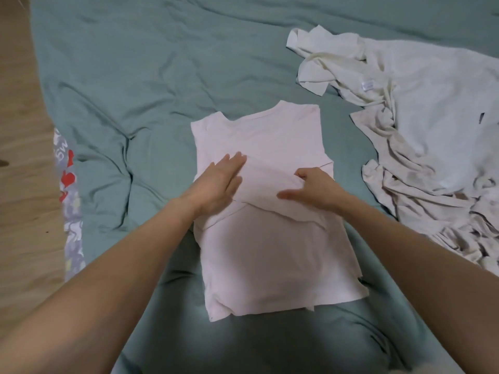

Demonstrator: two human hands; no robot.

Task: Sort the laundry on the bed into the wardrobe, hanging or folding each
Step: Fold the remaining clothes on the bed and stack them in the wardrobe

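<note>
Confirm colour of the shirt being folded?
Pale pink, plain, no print: the shirt lies on the teal bed sheet. Head view, the only one.

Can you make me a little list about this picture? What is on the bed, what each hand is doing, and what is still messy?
bed: green sheet, wrinkled
being folded: pink shirt, flat, sides and sleeves folded in
left hand: fingers straight, pressing flat on the shirt
right hand: pinching a folded sleeve of the shirt
still messy: white pile, crumpled, to the right, apart from the shirt
floor: wood, at the left
</note>
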